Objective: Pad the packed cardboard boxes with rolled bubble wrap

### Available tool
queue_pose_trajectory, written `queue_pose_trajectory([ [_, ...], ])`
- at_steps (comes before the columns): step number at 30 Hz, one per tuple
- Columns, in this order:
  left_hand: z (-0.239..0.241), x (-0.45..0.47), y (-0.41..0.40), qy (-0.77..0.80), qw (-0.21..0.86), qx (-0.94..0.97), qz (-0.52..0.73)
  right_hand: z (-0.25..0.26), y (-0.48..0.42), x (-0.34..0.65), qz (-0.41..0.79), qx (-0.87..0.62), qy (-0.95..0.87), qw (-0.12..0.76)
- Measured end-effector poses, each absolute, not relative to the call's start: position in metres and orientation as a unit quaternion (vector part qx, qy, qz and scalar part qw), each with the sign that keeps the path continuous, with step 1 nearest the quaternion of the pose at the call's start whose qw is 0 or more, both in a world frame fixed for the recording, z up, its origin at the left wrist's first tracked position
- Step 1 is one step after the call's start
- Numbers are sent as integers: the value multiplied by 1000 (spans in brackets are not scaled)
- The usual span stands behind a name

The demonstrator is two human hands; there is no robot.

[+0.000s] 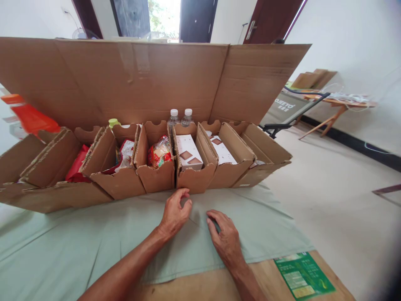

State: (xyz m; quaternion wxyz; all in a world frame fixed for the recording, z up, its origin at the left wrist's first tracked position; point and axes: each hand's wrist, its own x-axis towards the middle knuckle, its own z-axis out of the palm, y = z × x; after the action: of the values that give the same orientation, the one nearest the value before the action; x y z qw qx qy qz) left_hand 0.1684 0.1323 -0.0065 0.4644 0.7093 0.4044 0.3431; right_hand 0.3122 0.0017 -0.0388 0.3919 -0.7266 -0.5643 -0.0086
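My left hand (175, 213) is at the front of a row of cardboard bins, fingers loosely curved and thumb apart, with nothing in it. Its fingertips are close to the bin (196, 182) that has a white box (189, 150) with brown squares printed on it; whether they touch is unclear. Over the pale green cloth (131, 234), my right hand (224, 235) is also loosely curved, thumb apart and holding nothing. Left of the white box, a neighbouring bin contains a red and clear food packet (159, 152). A second white box (223, 150) is in the bin to the right.
A tall cardboard panel (140, 79) rises behind the bins. Two clear bottles (187, 119) with white caps stand there, and an orange bottle (34, 117) leans at left. A red packet (78, 165) lies in a left bin. A green printed sheet (303, 276) is at front right.
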Motion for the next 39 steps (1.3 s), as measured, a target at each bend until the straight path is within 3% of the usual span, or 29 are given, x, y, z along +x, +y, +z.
queue_pose_trajectory([
  [8,-3,165,141,402,457,718,337,-26,1,315,-11,-709,-571,413],
  [14,12,105,90,342,464,749,327,70,42,261,64,-648,-621,437],
  [20,6,9,54,333,382,773,383,124,138,216,24,-706,-676,211],
  [22,-1,-27,51,371,365,755,399,121,147,211,8,-717,-669,194],
  [27,-10,-82,41,509,358,664,414,107,94,201,-12,-695,-683,225],
  [33,8,-71,34,456,358,696,424,105,-32,218,-9,-591,-726,352],
  [35,13,-63,34,439,359,701,433,98,-74,241,-34,-639,-665,385],
  [39,19,-48,37,421,364,724,407,66,-147,286,-108,-809,-347,462],
])
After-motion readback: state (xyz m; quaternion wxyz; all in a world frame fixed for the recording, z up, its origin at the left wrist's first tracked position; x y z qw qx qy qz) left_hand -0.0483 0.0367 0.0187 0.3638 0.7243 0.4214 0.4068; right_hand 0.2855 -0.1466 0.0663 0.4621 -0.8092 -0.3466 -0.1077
